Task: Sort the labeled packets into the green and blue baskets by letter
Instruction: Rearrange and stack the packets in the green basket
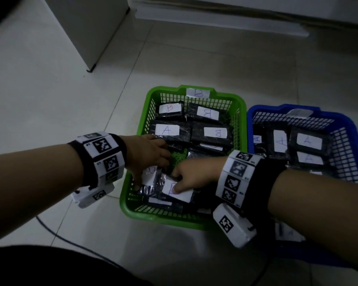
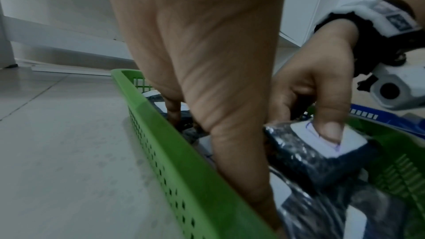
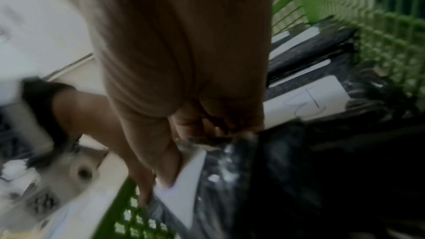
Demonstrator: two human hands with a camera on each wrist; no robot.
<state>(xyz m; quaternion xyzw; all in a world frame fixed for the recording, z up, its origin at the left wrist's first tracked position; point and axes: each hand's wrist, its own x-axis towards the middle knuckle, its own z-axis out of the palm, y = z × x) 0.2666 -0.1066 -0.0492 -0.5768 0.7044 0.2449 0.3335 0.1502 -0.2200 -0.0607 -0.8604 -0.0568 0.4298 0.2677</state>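
A green basket (image 1: pixel 130 203) tagged B holds several black packets with white labels: some read B, and one reads A (image 1: pixel 167 130). The blue basket (image 1: pixel 348 131) to its right holds packets marked A. Both hands are inside the near end of the green basket. My left hand (image 1: pixel 151 162) spans a labeled packet (image 1: pixel 150 176), thumb on its left edge and fingers curled over its right edge. My right hand (image 1: pixel 181 179) pinches another packet (image 1: pixel 182 193), with the thumb (image 2: pixel 328 128) pressed on its white label (image 2: pixel 306 134). That label's letter is partly covered.
The baskets stand side by side on a pale tiled floor (image 1: pixel 60 104). A white cabinet (image 1: pixel 87 29) stands at the back left and a white skirting runs along the back. A dark cable (image 1: pixel 56 234) crosses the floor near the green basket's front left.
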